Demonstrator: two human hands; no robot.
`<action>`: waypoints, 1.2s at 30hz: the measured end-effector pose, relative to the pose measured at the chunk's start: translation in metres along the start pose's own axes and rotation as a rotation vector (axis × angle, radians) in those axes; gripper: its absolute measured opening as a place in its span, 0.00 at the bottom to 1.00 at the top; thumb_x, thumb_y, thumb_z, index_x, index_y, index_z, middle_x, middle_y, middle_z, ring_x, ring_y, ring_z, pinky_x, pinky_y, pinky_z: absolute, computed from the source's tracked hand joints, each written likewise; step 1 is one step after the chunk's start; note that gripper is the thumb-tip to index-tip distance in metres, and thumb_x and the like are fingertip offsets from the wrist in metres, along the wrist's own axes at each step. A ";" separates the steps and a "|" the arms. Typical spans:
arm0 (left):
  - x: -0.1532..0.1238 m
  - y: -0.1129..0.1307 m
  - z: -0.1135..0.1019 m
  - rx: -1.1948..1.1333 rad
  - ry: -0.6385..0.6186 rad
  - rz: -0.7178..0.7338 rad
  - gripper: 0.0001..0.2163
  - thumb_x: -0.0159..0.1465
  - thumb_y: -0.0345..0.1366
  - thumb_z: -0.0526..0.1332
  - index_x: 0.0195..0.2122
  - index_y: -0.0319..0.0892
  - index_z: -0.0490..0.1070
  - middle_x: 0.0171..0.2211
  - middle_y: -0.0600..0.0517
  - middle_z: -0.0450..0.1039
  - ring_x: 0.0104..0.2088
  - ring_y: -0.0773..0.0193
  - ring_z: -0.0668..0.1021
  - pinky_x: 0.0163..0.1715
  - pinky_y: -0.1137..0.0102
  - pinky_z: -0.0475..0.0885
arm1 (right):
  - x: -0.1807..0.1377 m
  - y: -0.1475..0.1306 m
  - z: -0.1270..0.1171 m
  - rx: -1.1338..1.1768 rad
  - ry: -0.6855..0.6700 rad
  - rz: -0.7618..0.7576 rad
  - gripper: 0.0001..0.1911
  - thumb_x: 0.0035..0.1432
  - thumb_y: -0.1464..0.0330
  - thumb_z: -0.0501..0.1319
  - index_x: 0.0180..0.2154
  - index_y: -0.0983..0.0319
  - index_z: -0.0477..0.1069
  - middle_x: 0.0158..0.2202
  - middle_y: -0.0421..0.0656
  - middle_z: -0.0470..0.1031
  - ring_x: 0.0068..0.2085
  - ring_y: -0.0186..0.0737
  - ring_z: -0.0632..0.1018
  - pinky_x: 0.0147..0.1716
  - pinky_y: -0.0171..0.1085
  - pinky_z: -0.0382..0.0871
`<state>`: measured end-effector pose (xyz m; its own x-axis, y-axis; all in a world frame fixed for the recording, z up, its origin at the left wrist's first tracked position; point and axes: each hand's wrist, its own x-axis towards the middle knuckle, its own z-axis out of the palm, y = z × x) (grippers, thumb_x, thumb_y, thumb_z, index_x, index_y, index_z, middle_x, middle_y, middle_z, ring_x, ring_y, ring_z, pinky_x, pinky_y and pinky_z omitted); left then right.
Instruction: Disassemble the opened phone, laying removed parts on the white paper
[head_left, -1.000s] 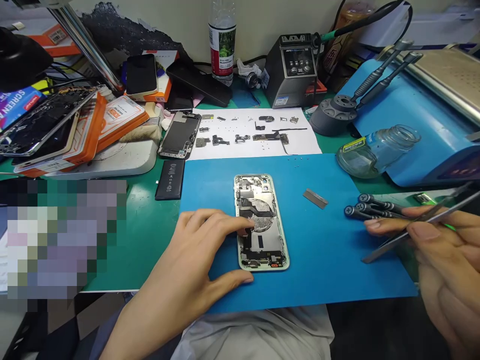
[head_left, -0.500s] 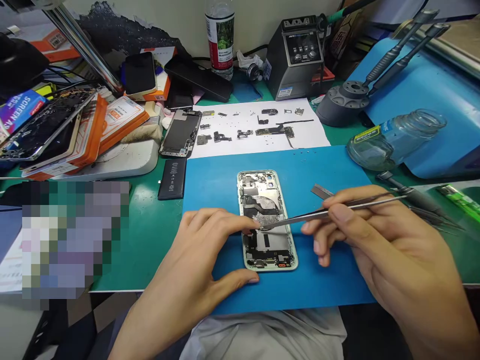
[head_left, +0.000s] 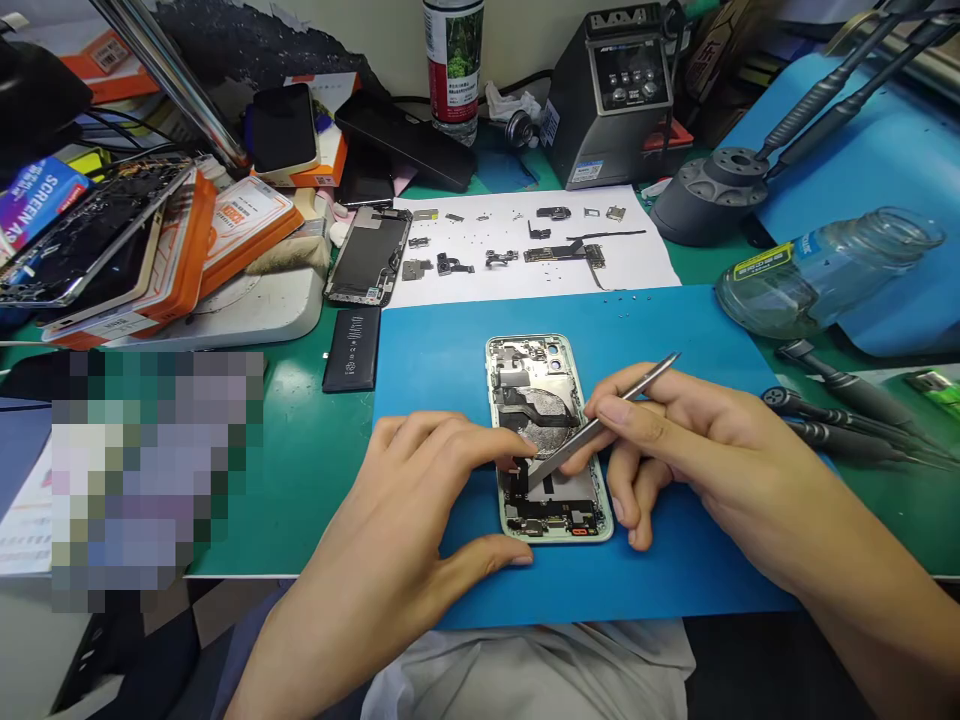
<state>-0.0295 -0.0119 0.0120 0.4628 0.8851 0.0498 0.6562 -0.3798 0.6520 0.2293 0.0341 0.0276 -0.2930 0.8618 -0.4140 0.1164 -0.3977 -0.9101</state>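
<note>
An opened phone housing (head_left: pixel 559 345) with a pale green frame lies on the blue mat, its inside facing up. Over its left edge my left hand (head_left: pixel 420 500) reaches, index fingertip on the inside near the round silver coil (head_left: pixel 551 440). Its thumb is stretched out apart, by the lower left corner. Closed around a flat metal pry blade (head_left: pixel 574 445), my right hand (head_left: pixel 675 440) is above the phone's right side. The blade's wide tip meets the phone's lower middle, near the left fingertips. What lies under those fingertips is hidden.
Behind the blue mat (head_left: pixel 435 350), small phone parts lie on white paper (head_left: pixel 495 285). A battery (head_left: pixel 351 350) and a phone screen (head_left: pixel 371 255) are to the left. Further right stand a glass jar (head_left: pixel 817 270), screwdrivers (head_left: pixel 847 430) and a tool holder (head_left: pixel 709 200).
The tweezers in my right hand have given way to the flat pry blade, which lay on the mat. Its tip is lower on the phone. My left hand stays at the phone's left edge.
</note>
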 end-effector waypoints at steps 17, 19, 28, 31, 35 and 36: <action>0.002 0.001 -0.001 -0.001 0.004 0.008 0.25 0.72 0.42 0.74 0.65 0.57 0.64 0.56 0.54 0.79 0.59 0.50 0.77 0.57 0.57 0.68 | 0.015 -0.007 -0.005 -0.030 -0.161 0.111 0.24 0.65 0.46 0.73 0.39 0.61 0.77 0.20 0.41 0.81 0.16 0.41 0.81 0.18 0.34 0.76; 0.002 0.001 -0.001 -0.006 0.000 0.002 0.25 0.72 0.42 0.74 0.64 0.58 0.64 0.56 0.55 0.79 0.59 0.50 0.76 0.57 0.57 0.68 | 0.015 -0.006 -0.005 -0.032 -0.167 0.106 0.22 0.66 0.48 0.72 0.39 0.60 0.75 0.21 0.40 0.82 0.17 0.41 0.81 0.19 0.34 0.76; 0.001 -0.001 -0.001 -0.015 0.008 -0.005 0.25 0.72 0.44 0.74 0.64 0.58 0.63 0.57 0.56 0.78 0.60 0.52 0.75 0.58 0.59 0.67 | 0.005 0.001 -0.003 -0.022 -0.079 -0.012 0.19 0.68 0.50 0.71 0.36 0.58 0.76 0.22 0.42 0.82 0.20 0.43 0.82 0.21 0.39 0.80; 0.001 -0.003 0.000 -0.017 0.008 0.000 0.27 0.72 0.46 0.73 0.66 0.59 0.62 0.56 0.57 0.78 0.60 0.53 0.74 0.58 0.61 0.66 | 0.005 0.002 -0.006 -0.016 -0.095 -0.016 0.18 0.68 0.51 0.71 0.36 0.58 0.77 0.27 0.44 0.85 0.21 0.43 0.83 0.23 0.39 0.81; 0.003 -0.003 0.000 -0.015 0.000 -0.007 0.26 0.72 0.47 0.72 0.66 0.60 0.62 0.56 0.57 0.78 0.61 0.53 0.73 0.59 0.62 0.65 | 0.007 0.000 -0.008 -0.008 -0.160 0.017 0.18 0.68 0.52 0.71 0.37 0.61 0.78 0.30 0.47 0.86 0.22 0.42 0.84 0.23 0.37 0.80; 0.003 -0.003 0.000 -0.013 -0.001 -0.005 0.26 0.73 0.46 0.72 0.66 0.60 0.62 0.56 0.57 0.78 0.61 0.54 0.73 0.59 0.62 0.64 | 0.008 -0.002 -0.008 -0.007 -0.167 0.022 0.19 0.68 0.52 0.71 0.37 0.61 0.78 0.31 0.47 0.87 0.22 0.41 0.83 0.22 0.37 0.79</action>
<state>-0.0300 -0.0084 0.0097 0.4602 0.8866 0.0463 0.6508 -0.3723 0.6617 0.2345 0.0440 0.0258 -0.4436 0.7884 -0.4263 0.1310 -0.4135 -0.9010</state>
